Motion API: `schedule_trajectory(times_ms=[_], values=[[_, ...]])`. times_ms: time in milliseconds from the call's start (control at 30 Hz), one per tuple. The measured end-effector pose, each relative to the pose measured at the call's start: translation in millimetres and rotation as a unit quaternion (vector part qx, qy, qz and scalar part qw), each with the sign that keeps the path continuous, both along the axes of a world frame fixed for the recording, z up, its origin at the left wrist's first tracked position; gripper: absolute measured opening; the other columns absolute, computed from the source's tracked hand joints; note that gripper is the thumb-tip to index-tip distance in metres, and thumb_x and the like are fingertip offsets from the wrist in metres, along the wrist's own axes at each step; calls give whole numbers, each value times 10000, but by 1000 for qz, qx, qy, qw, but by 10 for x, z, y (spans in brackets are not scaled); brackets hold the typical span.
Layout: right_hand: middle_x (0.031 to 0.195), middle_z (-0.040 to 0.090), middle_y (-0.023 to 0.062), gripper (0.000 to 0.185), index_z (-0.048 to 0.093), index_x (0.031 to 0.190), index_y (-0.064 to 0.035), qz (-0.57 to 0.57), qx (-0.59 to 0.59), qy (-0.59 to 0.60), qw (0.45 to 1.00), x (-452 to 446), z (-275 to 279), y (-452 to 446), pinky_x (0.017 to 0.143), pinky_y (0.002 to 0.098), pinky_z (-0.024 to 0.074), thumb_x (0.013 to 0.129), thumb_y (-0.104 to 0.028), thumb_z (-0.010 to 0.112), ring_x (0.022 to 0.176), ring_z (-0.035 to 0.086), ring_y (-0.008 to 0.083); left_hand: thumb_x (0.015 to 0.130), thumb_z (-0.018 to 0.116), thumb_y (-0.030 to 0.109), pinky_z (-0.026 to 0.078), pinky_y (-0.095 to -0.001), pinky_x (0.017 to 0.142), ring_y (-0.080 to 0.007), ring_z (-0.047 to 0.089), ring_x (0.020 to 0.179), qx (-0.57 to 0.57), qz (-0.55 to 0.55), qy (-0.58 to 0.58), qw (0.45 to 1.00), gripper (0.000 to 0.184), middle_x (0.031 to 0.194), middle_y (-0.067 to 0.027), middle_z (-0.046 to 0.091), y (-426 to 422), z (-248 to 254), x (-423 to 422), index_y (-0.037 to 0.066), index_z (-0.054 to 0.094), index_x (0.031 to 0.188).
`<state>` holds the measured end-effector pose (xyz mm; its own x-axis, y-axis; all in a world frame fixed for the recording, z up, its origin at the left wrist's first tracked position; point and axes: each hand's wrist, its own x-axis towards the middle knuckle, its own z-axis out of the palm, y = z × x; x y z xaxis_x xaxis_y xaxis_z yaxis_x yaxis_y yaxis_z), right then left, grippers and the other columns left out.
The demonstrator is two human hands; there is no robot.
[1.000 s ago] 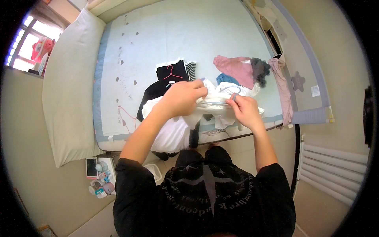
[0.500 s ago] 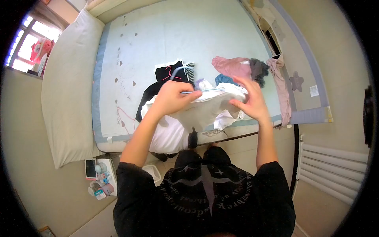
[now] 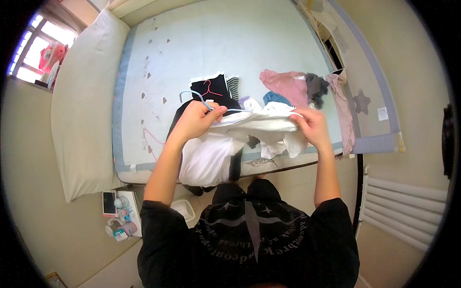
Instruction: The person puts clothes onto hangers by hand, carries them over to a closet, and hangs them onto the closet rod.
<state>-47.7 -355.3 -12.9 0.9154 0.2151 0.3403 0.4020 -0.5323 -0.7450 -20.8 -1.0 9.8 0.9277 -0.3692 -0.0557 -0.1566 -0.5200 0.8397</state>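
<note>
Our left hand [image 3: 196, 121] clamps the blue hanger [image 3: 198, 94]; our right hand [image 3: 313, 126], spread a moment ago, now pinches the white garment [image 3: 261, 122], so the cloth between our hands is steadied.

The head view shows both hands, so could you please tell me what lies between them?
In the head view, a white garment and part of a light blue hanger lie between the left hand and the right hand.
</note>
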Motion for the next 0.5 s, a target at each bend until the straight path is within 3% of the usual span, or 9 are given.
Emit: schedule_trajectory(times_ms=[233,333,500], values=[[608,508,31,173,771,920,-123,82,-134,-230,960,-140,51,68,514,325,385,753,-96,806,532,506,208,1007,595,363,353,-301,518,-100,426,539,60,56,-38,996,473,576,-12,519,-15,-145,49,12,624,691],[722,585,45,290,749,995,-102,86,-115,-212,967,-170,-44,72,587,326,457,723,-141,843,626,567,219,1001,602,357,354,-297,531,-96,423,555,-13,68,-9,998,469,576,-15,513,34,-171,74,14,615,681],[1003,673,103,416,702,1119,-74,-73,-22,-175,982,-130,30,361,775,321,525,729,-110,842,893,663,243,989,616,372,338,-295,506,-91,393,525,-65,45,-25,997,471,543,1,489,84,-163,102,35,614,660]])
